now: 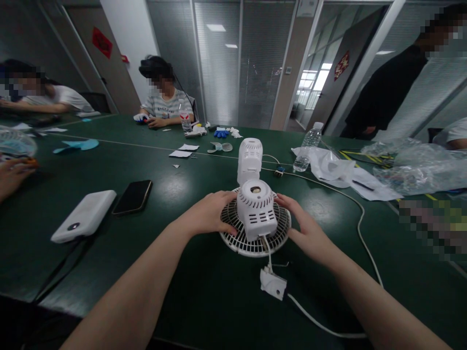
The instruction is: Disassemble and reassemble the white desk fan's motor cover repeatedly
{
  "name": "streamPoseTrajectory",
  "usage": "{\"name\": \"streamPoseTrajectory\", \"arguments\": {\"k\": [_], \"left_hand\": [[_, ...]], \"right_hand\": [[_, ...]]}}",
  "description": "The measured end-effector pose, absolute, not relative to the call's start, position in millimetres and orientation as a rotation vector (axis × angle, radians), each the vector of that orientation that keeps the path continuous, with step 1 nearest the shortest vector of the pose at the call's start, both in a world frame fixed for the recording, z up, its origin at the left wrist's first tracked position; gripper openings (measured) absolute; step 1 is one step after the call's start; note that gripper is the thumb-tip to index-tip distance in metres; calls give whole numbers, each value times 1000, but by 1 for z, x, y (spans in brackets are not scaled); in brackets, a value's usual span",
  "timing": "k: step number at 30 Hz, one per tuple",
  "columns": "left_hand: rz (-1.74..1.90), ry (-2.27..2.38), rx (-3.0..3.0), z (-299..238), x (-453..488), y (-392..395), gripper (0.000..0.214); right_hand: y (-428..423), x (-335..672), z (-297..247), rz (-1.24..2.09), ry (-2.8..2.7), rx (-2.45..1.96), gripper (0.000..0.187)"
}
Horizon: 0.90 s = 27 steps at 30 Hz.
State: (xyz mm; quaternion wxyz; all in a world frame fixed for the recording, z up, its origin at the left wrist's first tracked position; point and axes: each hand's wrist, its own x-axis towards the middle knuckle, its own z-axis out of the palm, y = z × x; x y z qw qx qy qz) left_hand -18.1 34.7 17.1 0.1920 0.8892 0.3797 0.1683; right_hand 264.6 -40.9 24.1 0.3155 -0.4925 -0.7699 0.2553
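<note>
A small white electric fan lies face down on the green table, its round grille point(231, 242) flat underneath and its slotted motor housing point(256, 211) on top. Behind the housing extends a white vented base point(250, 158). My left hand point(207, 214) grips the grille's left edge, thumb over the bars and the other fingers curved behind. On the opposite edge, my right hand point(306, 228) holds the rim between thumb and fingers. A cord runs from the housing to a small white switch piece point(273, 283) in front of it.
A white power bank point(85, 214) and a black phone point(133, 197) lie at left. A long white cable point(359, 228) curves along the right. Beyond are a water bottle point(308, 146), crumpled plastic bags point(426, 165) and blue fan blades point(76, 145). Other people are around the table.
</note>
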Motion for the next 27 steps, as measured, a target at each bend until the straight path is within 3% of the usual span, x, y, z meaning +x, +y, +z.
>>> {"name": "streamPoseTrajectory", "arguments": {"k": [4,7,10,15,22,27], "left_hand": [[464,1021,2476,25,-21,33,62],[457,1013,2453,27,-21,32,51],[455,990,2456,27,-19,31,47],[451,970,2478,26,-17,29,42],[608,1023,2526,17,-7,27,30],[663,1122,2542,7,1,27,47]], "right_hand": [[-42,263,22,618,-1948,-1294,55],[-44,263,19,603,-1897,-1249,53],[-46,261,19,579,-1880,-1236,58],[-44,255,14,465,-1913,-1425,91],[-33,258,8,559,-1825,-1524,80],[-31,258,11,651,-1797,-1477,86]]}}
